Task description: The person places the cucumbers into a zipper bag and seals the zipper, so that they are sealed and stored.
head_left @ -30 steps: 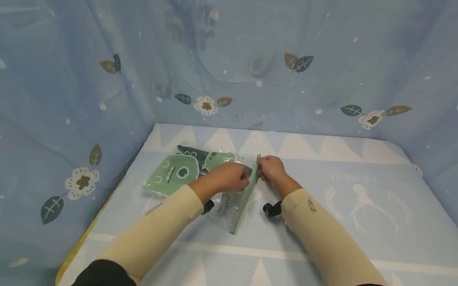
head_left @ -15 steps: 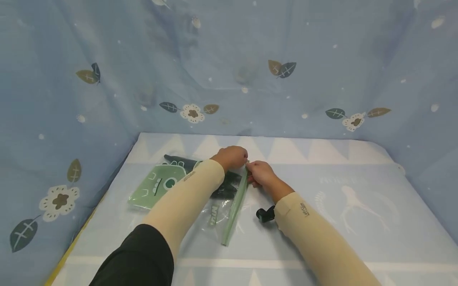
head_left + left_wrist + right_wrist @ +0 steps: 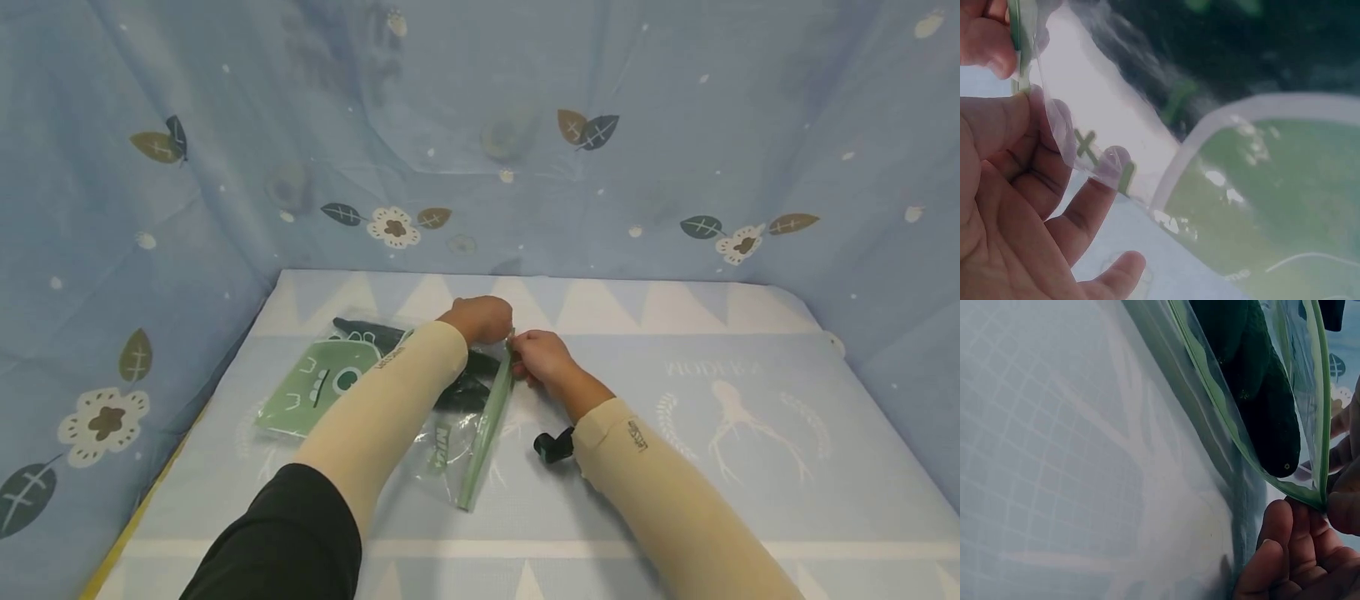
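Observation:
A clear zip bag point(image 3: 318, 387) with a green cartoon print lies on the table. Dark green cucumbers point(image 3: 1272, 428) show through its plastic, and its green-edged mouth gapes in the right wrist view. At the bag's far corner, my left hand point(image 3: 482, 319) pinches the end of the green zip strip point(image 3: 483, 442) between thumb and forefinger. Close beside it, my right hand point(image 3: 546, 357) pinches the same end of the strip with curled fingers. The left forearm hides the bag's middle in the head view.
A pale blue patterned cloth point(image 3: 720, 475) covers the table. Blue flowered curtain point(image 3: 480, 150) hangs behind it and along the left side. A black wrist camera point(image 3: 553, 447) sits under my right wrist.
My left hand has moved up and away from over the bag's middle to the zip's far end, joining the right hand there. The head view has shifted slightly.

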Available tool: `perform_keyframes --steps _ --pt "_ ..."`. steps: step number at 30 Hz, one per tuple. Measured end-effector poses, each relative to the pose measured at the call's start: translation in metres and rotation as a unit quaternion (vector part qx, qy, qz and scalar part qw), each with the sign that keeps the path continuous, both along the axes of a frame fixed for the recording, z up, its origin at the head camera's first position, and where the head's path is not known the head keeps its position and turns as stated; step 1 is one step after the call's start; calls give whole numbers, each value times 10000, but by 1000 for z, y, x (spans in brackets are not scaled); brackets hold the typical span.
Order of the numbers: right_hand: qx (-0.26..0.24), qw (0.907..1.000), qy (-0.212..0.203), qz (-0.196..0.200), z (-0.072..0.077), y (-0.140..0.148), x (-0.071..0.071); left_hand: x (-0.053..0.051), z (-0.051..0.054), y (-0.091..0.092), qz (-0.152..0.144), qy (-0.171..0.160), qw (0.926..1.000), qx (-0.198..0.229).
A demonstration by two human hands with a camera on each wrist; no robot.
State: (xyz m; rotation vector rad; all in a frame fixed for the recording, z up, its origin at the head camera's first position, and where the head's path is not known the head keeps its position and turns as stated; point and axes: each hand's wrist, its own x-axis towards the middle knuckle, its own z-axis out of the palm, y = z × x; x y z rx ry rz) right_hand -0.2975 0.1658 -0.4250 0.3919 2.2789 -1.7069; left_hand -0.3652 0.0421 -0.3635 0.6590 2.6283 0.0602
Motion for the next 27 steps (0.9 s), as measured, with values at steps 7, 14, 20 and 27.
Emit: perform_keyframes --steps 7,14,20,27 --pt "374 9986 -81 357 0 -2 16 6 2 2 -11 25 10000 -41" --pt "704 9940 -311 776 1 -7 38 9 0 2 -1 63 9999 78" --pt "882 9870 -440 1273 -1 -17 71 14 -10 2 135 285 9992 240" --pt "688 9810 -500 1745 4 -34 112 15 -15 3 266 387 9979 451"
